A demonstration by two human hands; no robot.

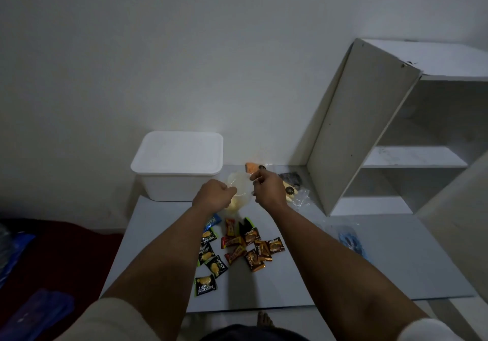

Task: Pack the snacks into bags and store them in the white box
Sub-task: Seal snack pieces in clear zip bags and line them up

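Between my two hands hangs a clear plastic bag point(239, 191) with pale yellow snacks in its bottom. My left hand point(214, 194) grips the bag's left edge and my right hand point(266, 188) pinches its right edge, holding the mouth apart above the table. Below the bag, several wrapped snacks point(239, 249) lie scattered on the white table point(369, 266): black-and-green, brown and red packets. The white box point(177, 165) stands at the table's back left with its lid on.
A filled clear bag point(293, 190) with yellow and dark snacks lies right of my right hand, an orange packet point(250, 167) behind it. Empty clear bags point(351, 240) rest at the right. A white shelf unit point(396, 134) stands at the back right. A dark red cloth point(58, 251) lies left.
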